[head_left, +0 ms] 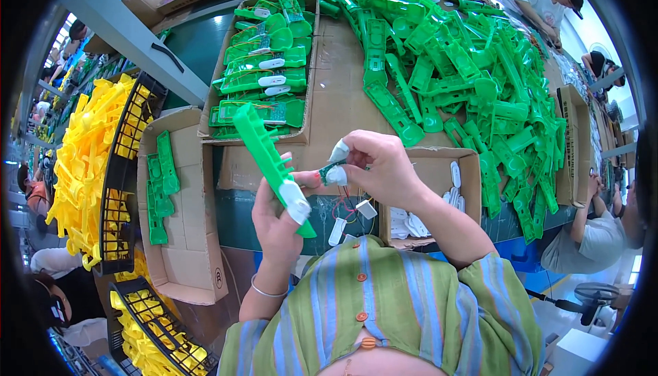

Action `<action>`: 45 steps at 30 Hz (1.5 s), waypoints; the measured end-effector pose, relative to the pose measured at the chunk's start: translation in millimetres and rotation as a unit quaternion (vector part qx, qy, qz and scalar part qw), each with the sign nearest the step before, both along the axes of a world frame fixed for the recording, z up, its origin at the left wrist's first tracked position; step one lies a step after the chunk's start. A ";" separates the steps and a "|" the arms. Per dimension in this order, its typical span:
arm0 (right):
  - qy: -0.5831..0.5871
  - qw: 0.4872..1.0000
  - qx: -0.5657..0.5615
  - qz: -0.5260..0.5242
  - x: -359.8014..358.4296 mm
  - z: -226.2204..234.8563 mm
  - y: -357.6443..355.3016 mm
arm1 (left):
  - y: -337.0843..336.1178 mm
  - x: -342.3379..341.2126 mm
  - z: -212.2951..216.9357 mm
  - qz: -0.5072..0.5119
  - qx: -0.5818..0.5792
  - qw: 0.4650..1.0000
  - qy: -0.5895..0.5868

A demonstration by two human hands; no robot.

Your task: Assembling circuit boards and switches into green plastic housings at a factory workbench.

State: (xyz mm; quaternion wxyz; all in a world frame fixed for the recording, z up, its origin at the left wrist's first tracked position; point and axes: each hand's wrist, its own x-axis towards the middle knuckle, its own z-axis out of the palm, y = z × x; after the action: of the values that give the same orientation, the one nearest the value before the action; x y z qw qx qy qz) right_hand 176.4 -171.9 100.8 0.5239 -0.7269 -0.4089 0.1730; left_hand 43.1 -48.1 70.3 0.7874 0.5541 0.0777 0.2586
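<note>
Held: long green plastic shell (269, 159) gripped in closed left hand (277, 222), above the small cardboard box (469, 170) | small circuit board (333, 170) pinched by closed right hand (380, 167) | Done: a tray of fitted shells (264, 78) beyond box | Left: large heap of bare green shells (473, 81) behind box.

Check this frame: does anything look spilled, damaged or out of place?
Nothing looks damaged. The loose green parts lie in a jumbled heap across the table, unlike the neat rows in the box. The left hand holds a green part; the right hand pinches a small piece.
</note>
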 end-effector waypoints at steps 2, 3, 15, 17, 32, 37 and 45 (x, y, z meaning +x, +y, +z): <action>-0.008 1.000 0.000 -0.016 -0.7 1.3 1.0 | -6.7 -3.1 -6.1 0.025 0.096 0.995 0.003; -0.016 0.999 0.001 -0.028 -1.7 1.8 1.3 | -8.3 -5.0 -7.3 0.053 0.191 0.980 0.007; -0.048 0.996 0.080 -0.004 -31.6 7.7 8.5 | 5.5 -0.1 -33.4 -0.180 -0.292 0.937 -0.065; -0.072 0.995 0.066 0.000 -32.4 11.0 9.2 | 6.8 -2.0 -41.7 -0.176 -0.274 0.944 -0.053; -0.343 0.937 0.068 0.003 -43.1 -1.8 2.4 | -5.8 -1.9 -31.8 -0.129 -0.312 0.940 -0.055; -0.384 0.922 0.039 0.023 -43.4 0.9 -0.3 | -7.1 -2.2 -32.3 -0.125 -0.300 0.946 -0.016; -0.433 0.892 0.128 -0.005 -37.3 -19.6 -2.9 | -10.9 -2.4 -9.6 -0.056 -0.105 0.992 0.044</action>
State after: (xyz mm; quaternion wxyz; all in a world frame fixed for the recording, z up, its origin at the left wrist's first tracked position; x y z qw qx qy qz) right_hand 139.0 -174.9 81.2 0.3842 -0.6583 -0.6104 -0.2154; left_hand 40.6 -59.0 60.6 0.8502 0.4830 0.1073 0.1801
